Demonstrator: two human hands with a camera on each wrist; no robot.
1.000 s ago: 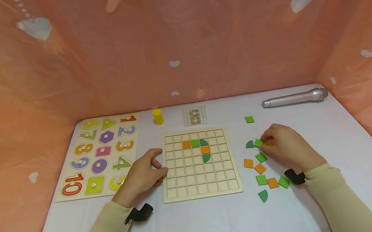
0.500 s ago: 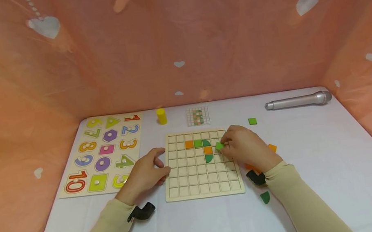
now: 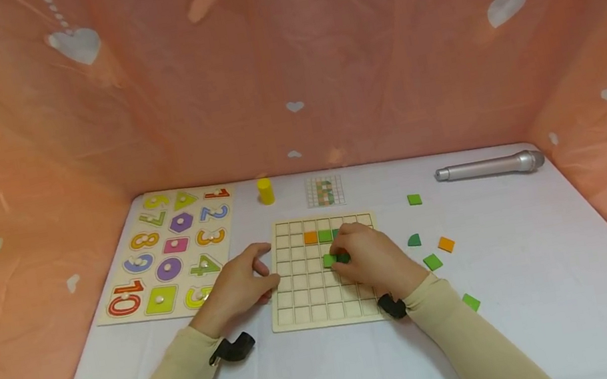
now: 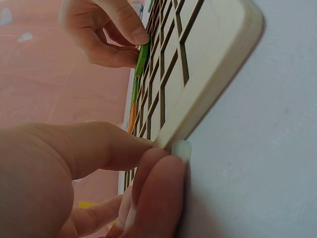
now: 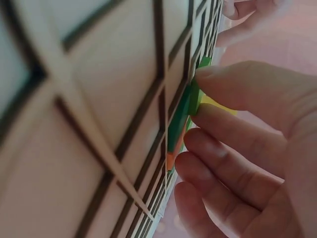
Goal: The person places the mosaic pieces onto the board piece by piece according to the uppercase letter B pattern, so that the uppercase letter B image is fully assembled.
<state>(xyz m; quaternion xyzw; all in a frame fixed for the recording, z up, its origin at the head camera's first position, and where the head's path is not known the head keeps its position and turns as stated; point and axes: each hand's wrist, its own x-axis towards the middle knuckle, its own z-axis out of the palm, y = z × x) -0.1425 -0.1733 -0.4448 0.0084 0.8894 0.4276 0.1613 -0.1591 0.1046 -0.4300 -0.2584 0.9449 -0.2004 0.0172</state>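
Observation:
My right hand (image 3: 373, 257) pinches a light green square tile (image 3: 329, 260) between thumb and index finger, over the wooden grid board (image 3: 295, 316). In the right wrist view the green tile (image 5: 197, 91) stands tilted beside a dark green piece (image 5: 178, 119) in the grid. At the board's left edge, my left hand (image 3: 235, 287) holds the rim with thumb and fingers, as the left wrist view of the rim (image 4: 198, 111) shows. An orange square (image 3: 311, 237) and a green square (image 3: 325, 236) lie in the upper grid; the right hand covers pieces beside them.
Loose green squares (image 3: 433, 262), an orange square (image 3: 446, 244) and a dark green quarter circle (image 3: 413, 240) lie to the right. Behind the board are a pattern card (image 3: 325, 192) and a yellow cylinder (image 3: 265, 191). A number puzzle (image 3: 168, 254) lies left, a microphone (image 3: 489, 167) back right.
My right hand has picked up a green square from the loose tiles and carried it leftward onto the middle of the board. The left hand has stayed at the board's edge.

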